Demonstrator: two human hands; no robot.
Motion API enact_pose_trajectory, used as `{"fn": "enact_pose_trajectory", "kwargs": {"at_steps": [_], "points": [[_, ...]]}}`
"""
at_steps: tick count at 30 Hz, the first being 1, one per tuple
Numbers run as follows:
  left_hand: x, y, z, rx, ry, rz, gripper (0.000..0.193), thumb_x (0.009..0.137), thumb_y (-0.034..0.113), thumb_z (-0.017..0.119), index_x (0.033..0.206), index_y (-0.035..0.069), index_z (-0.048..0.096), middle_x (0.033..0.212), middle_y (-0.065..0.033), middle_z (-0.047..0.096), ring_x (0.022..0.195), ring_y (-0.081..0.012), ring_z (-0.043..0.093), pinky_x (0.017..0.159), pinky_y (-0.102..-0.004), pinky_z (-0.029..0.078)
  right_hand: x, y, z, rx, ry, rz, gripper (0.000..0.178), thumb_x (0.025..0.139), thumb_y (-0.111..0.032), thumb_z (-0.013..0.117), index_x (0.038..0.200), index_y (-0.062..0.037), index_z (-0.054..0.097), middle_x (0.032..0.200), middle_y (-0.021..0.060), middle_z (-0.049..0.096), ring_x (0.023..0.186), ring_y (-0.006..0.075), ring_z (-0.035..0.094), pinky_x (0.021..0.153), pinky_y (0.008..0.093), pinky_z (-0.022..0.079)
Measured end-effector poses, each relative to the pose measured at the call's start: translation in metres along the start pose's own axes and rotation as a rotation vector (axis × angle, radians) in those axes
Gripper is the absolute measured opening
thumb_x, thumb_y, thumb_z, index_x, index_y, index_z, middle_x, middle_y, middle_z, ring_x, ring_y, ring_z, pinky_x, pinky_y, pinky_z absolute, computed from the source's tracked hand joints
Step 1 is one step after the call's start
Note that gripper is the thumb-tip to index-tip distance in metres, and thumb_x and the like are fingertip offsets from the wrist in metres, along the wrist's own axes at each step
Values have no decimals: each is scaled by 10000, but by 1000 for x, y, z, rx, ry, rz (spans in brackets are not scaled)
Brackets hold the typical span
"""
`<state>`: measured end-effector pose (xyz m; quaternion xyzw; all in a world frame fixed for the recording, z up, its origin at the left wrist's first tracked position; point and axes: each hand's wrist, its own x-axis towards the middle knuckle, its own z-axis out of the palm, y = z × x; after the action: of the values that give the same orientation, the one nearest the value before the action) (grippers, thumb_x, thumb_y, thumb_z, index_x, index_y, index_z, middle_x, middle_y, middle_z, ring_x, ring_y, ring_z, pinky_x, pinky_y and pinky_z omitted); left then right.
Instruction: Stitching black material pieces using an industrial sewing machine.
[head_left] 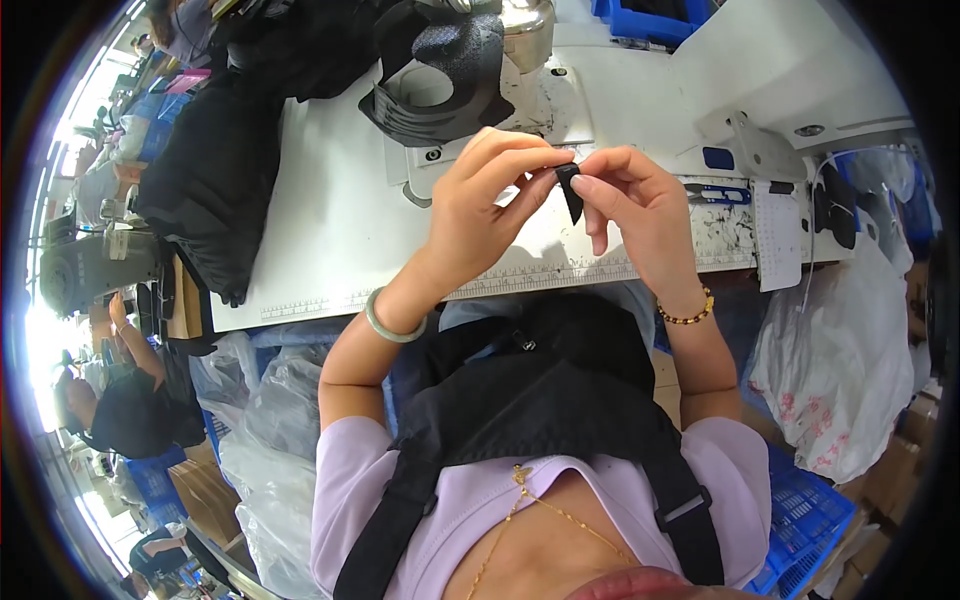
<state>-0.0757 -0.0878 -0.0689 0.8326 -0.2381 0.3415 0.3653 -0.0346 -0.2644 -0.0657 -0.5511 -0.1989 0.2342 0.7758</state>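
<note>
Both hands raised together above the white counter (pixel 330 230), pinching one small black fabric piece (pixel 570 190) between them. Left hand (pixel 480 205) closed on the upper end of the piece with thumb and forefinger, other fingers curled over it; a pale green bangle (pixel 392 320) on that wrist. Right hand (pixel 640 205) gripping the same piece from the other side with thumb and first finger, remaining fingers loosely bent downward; a beaded amber bracelet (pixel 688 312) on that wrist. Fabric piece held in the air, hanging down a little between the fingertips, not touching the counter, just in front of the printed ruler strip (pixel 520 275) along the near edge. Further back on the counter, a stack of grey and black cut shoe-upper pieces (pixel 440 85) beside the base of a sewing machine (pixel 525 30). To the left, a heap of black cloth (pixel 215 170) lying over the counter edge. At the right, small blue snips (pixel 722 192) near a metal bracket (pixel 755 145), and white plastic bags (pixel 850 340) hanging lower down. Black apron (pixel 545 400) over a lilac shirt (pixel 350 490) in the foreground. Other people seated far left, well apart
</note>
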Motion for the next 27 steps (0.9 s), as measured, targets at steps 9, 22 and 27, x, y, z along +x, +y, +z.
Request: {"fn": "enact_pose_trajectory", "kwargs": {"at_steps": [9, 22, 27], "points": [[-8, 10, 11, -417, 116, -436, 193, 762, -34, 634, 947, 12, 659, 829, -48, 610, 681, -88, 569, 630, -214, 468, 2, 12, 15, -52, 96, -205, 125, 855, -40, 605, 956, 8, 548, 773, 48, 599, 616, 60, 560, 513, 190, 476], [-14, 3, 11, -427, 205, -446, 146, 767, -44, 628, 904, -2, 655, 806, -59, 611, 682, -93, 576, 620, -204, 472, 11, 12, 22, -149, 78, -189, 110, 855, -36, 600, 927, 1, 526, 776, 39, 601, 660, 56, 577, 541, 179, 478], [-13, 6, 12, -522, 274, -561, 105, 795, -27, 621, 898, -24, 643, 812, -43, 607, 699, -80, 574, 620, -202, 472, 19, 21, 22, -362, 135, -332, 110, 856, -52, 604, 922, -13, 525, 806, 31, 591, 646, 49, 559, 523, 160, 437]]}}
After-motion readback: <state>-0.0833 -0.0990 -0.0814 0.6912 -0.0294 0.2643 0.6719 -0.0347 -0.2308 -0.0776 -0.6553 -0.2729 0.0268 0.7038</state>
